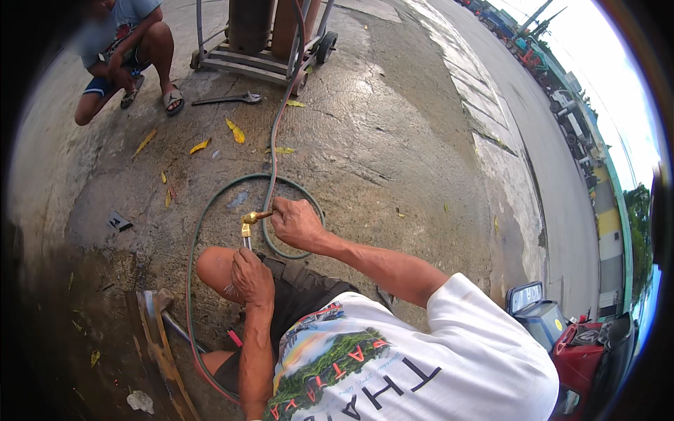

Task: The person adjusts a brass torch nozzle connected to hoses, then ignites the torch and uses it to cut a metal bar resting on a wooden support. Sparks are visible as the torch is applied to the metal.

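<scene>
Head view: the torch (246, 229) is up by my bare knee (213, 266)!
My left fingers (244, 262) wrap closed around its tubes (247, 243), while my right fingers (280, 209) pinch shut at its tip (265, 215); beyond, the hose (199, 228) loops over the concrete (393, 189).

left hand (253, 276) curled closed, left forearm (256, 344) rising from the lower edge. right hand (298, 223) pinched, knuckles up; right arm (375, 263) extended.
</scene>
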A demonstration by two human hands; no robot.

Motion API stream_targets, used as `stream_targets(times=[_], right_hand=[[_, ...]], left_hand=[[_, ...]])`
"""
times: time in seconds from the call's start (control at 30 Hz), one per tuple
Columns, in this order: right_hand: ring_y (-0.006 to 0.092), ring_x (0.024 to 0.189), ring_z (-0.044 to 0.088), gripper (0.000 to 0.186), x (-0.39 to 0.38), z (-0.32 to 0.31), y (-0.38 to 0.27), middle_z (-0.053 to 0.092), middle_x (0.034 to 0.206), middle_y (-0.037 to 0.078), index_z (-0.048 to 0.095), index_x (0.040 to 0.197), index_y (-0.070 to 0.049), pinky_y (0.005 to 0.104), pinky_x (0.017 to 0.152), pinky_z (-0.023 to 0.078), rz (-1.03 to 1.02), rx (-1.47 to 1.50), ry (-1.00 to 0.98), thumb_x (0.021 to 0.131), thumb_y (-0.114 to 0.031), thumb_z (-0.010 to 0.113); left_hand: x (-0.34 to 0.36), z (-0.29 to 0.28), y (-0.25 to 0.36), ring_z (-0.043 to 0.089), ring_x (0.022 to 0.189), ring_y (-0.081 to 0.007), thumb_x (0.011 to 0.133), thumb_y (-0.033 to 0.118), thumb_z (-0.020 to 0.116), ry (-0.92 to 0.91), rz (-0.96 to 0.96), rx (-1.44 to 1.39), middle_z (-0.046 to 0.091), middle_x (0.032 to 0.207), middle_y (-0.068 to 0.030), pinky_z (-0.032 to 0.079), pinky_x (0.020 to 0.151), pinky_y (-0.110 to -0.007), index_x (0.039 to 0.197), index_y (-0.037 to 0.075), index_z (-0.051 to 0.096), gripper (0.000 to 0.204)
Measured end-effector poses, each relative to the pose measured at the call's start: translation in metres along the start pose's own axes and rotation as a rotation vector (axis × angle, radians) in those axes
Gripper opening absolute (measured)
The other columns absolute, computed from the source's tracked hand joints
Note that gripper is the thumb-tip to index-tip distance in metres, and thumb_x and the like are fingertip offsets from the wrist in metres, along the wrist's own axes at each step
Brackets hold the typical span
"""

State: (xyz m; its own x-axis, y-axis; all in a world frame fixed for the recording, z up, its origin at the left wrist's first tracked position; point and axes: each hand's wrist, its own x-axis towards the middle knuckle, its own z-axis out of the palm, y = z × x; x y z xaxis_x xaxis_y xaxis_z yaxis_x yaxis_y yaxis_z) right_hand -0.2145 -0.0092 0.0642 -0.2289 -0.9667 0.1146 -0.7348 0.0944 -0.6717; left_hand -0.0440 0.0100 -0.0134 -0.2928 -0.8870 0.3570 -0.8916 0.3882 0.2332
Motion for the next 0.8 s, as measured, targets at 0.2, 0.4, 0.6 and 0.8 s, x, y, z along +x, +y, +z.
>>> stream_targets(times=[0.2,0.4,0.6,0.8], right_hand=[[0.0447,0.086,0.069,0.026,0.006,-0.001,0.022,0.07,0.087,0.025,0.07,0.096,0.003,0.0526,0.076,0.054,0.168,0.003,-0.239,0.089,-0.019,0.06],[0.0382,0.076,0.071,0.025,0.003,-0.021,-0.003,0.067,0.074,0.019,0.065,0.094,0.002,0.046,0.064,0.055,-0.225,-0.322,-0.267,0.09,-0.022,0.061],[0.0314,0.055,0.065,0.02,0.032,-0.033,0.031,0.059,0.058,0.01,0.055,0.085,-0.001,0.0421,0.048,0.049,-1.071,-0.698,-0.33,0.088,-0.019,0.062],[0.0348,0.059,0.067,0.03,0.017,-0.031,0.009,0.065,0.065,0.016,0.066,0.107,0.004,0.0447,0.052,0.052,-0.578,-0.542,-0.43,0.089,-0.02,0.064]], left_hand=[[-0.004,0.003,0.003,0.064,0.083,-0.0321,0.087,-0.001,0.063,0.018,0.069,0.038,0.056,0.092,-0.0151,0.054,0.076,-0.043,0.094,0.002,0.052,0.013],[-0.007,-0.003,-0.004,0.064,0.083,-0.0337,0.087,-0.001,0.064,0.002,0.058,0.045,0.056,0.091,-0.0158,0.054,0.076,-0.044,0.094,0.001,0.051,0.014],[-0.01,0.005,-0.008,0.064,0.084,-0.0346,0.086,0.0,0.064,-0.009,0.077,-0.013,0.057,0.091,-0.0164,0.054,0.076,-0.045,0.093,0.001,0.052,0.015],[-0.012,0.001,-0.008,0.065,0.084,-0.0331,0.087,0.0,0.064,0.005,0.065,0.046,0.057,0.092,-0.0152,0.055,0.078,-0.043,0.094,0.002,0.052,0.014]])
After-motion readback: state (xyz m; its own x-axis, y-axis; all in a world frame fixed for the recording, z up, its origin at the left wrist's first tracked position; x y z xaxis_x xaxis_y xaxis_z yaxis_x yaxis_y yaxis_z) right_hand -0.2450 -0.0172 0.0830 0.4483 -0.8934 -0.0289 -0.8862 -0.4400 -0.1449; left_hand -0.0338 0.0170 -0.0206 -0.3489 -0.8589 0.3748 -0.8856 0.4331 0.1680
